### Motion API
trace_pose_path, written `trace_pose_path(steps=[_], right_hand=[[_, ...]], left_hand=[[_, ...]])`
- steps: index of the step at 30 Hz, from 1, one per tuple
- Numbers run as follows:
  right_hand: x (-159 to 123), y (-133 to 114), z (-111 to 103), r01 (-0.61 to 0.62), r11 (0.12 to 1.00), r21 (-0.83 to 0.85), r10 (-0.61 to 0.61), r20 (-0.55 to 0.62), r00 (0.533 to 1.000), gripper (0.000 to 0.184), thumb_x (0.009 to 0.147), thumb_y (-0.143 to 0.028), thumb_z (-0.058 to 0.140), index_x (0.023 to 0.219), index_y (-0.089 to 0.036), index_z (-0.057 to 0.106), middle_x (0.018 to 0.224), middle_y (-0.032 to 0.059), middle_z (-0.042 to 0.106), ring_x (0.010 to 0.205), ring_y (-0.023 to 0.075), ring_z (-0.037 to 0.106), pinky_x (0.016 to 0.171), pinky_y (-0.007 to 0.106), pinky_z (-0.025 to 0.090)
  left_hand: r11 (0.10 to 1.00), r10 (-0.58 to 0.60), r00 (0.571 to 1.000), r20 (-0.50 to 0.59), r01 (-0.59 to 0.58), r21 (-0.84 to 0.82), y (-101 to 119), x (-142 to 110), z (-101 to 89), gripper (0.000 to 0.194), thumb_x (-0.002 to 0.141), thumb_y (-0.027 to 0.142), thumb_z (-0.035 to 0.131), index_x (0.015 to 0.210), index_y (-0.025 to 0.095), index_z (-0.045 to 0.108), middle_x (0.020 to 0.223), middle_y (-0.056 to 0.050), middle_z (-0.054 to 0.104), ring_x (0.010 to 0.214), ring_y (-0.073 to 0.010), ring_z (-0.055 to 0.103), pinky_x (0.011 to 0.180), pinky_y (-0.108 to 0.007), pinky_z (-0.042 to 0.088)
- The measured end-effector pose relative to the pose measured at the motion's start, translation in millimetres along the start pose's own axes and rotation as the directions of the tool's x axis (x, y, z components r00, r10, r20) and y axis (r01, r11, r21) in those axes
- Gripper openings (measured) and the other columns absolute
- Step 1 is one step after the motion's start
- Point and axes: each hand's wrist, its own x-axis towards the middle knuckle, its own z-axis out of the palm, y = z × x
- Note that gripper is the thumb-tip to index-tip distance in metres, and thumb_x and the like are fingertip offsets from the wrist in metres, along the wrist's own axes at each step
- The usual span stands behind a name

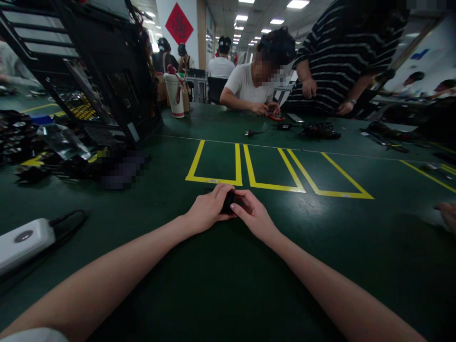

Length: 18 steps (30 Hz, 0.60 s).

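Note:
Between my hands, on the green tabletop (270, 256), is a small black block-like object (228, 203), mostly hidden by fingers, so its kind does not show. My left hand (210, 208) wraps over its left side and top, with the fingers closed on it. From the right, my right hand (253, 212) grips the same piece, its thumb on the near face and its fingers bent round the far side. Just beyond the hands lies the leftmost yellow tape outline (213, 180).
A black computer case (117, 80) stands at the left, by a plastic bottle (62, 137) and black parts. A white box with a cable (26, 242) is nearer. Across the table are a paper cup (175, 95), coiled black cables (318, 129) and two people. Another person's hand (448, 213) shows at right.

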Motion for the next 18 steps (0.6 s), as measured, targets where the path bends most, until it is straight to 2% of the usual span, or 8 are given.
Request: trace_pose_path(steps=[8, 18], right_hand=[[0.3, 2.1, 1.3, 0.048, 0.998, 0.038, -0.047, -0.010, 0.999, 0.018, 0.082, -0.024, 0.052, 0.100, -0.026, 0.050, 0.104, 0.0021, 0.053, 0.101, 0.0181, 0.055, 0.089, 0.039, 0.048], [-0.2, -1.8, 0.7, 0.036, 0.999, 0.005, -0.036, -0.023, 0.999, 0.027, 0.083, -0.022, 0.052, 0.109, -0.025, 0.047, 0.113, 0.0030, 0.053, 0.108, 0.0182, 0.052, 0.092, 0.038, 0.047]], left_hand=[[1.000, -0.001, 1.000, -0.010, 0.001, 0.017, 0.8, -0.3, 0.8, 0.059, 0.076, 0.032, 0.062, 0.120, 0.021, 0.025, 0.121, -0.009, 0.043, 0.089, -0.0204, 0.058, 0.069, -0.034, 0.053], [1.000, -0.010, 1.000, -0.011, 0.010, -0.001, -0.1, 0.2, -0.2, 0.058, 0.076, 0.035, 0.061, 0.120, 0.021, 0.025, 0.120, -0.008, 0.043, 0.090, -0.0196, 0.058, 0.071, -0.034, 0.052]])
